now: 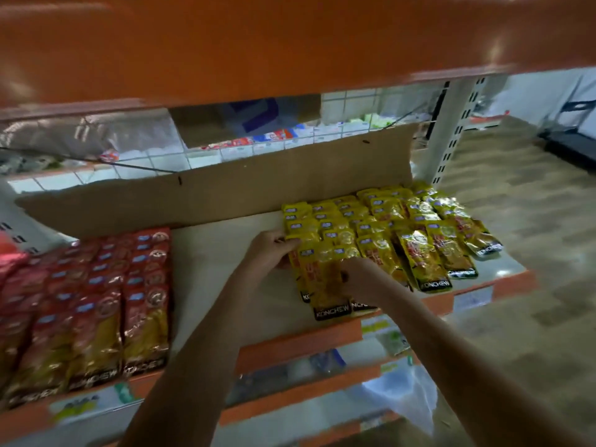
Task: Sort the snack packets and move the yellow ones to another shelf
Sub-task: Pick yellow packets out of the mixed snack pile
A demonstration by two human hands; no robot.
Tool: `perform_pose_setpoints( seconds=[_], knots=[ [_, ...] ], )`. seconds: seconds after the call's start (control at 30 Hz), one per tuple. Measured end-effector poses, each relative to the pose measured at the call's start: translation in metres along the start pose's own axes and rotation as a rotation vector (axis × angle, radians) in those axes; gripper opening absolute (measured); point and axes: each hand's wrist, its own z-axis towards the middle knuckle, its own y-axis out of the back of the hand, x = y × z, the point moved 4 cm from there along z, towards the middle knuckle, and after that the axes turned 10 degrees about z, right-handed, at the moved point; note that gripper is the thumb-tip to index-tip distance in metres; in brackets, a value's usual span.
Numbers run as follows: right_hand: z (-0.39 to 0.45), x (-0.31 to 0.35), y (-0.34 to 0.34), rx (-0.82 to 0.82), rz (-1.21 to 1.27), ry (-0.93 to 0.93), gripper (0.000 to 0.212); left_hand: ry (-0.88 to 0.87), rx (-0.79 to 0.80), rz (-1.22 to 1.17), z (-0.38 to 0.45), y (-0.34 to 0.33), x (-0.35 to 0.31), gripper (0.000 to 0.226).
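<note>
Yellow packets (pixel 383 233): lying in overlapping rows on the right part of the shelf (pixel 222 262), just in front of the cardboard backing (pixel 225 188); the nearest ones are hanging their black ends past the shelf's front lip.
Front stack (pixel 325 282): sitting at the left edge of the yellow group, nearest the viewer, and being handled by both hands.
Left hand (pixel 269 250): curling its fingers onto the upper left edge of the front stack, gripping it from the side.
Right hand (pixel 359 279): pressing down on the right side of the same stack with bent fingers; thumb hidden, so whether it is pinching or only pressing is hard to tell.
Red packets (pixel 93 304): lying on the left part of the shelf, well apart from the yellow group, bare white shelf between them.
Count: about five yellow columns and four or five red ones are showing; single packets are overlapping and blurring too much to number. Two hands, one cardboard backing.
Step, as judged: gathering a handful of yellow packets for lifting off to another shelf.
Risk: the glossy film is probably sliding easily, so a loose squeeze could be fanning the stack and dropping packets over the lip; dragging it could be pulling the neighbouring column askew.
</note>
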Motion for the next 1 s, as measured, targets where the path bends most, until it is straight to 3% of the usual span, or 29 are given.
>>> perform_pose_setpoints(
  seconds=[0.23,0.4,0.53,0.67,0.8,0.9,1.0],
  knots=[
    [-0.001,0.014,-0.005,0.086,-0.192,0.015,0.034,0.05,-0.051,-0.02,-0.002,-0.001,0.005,0.012],
    [-0.003,0.018,-0.007,0.046,-0.283,-0.06,0.043,0.048,-0.134,0.095,0.002,-0.004,0.009,0.017],
    [-0.01,0.024,-0.007,-0.056,-0.444,-0.096,0.026,0.006,-0.191,0.187,-0.001,-0.007,0.005,0.021],
    [-0.017,0.028,-0.004,-0.078,-0.502,-0.093,0.025,-0.047,-0.246,0.325,-0.007,-0.002,0.003,0.028],
    [-0.027,0.031,0.012,-0.171,-0.384,-0.025,0.022,-0.236,-0.297,0.672,-0.022,0.009,-0.003,0.033],
    [-0.033,0.036,0.021,-0.239,-0.382,0.08,0.03,-0.412,-0.187,1.07,-0.044,-0.003,-0.012,0.044],
    [-0.034,0.03,0.016,-0.194,-0.409,0.13,0.04,-0.43,-0.141,1.278,-0.067,-0.01,-0.012,0.055]
  ],
)
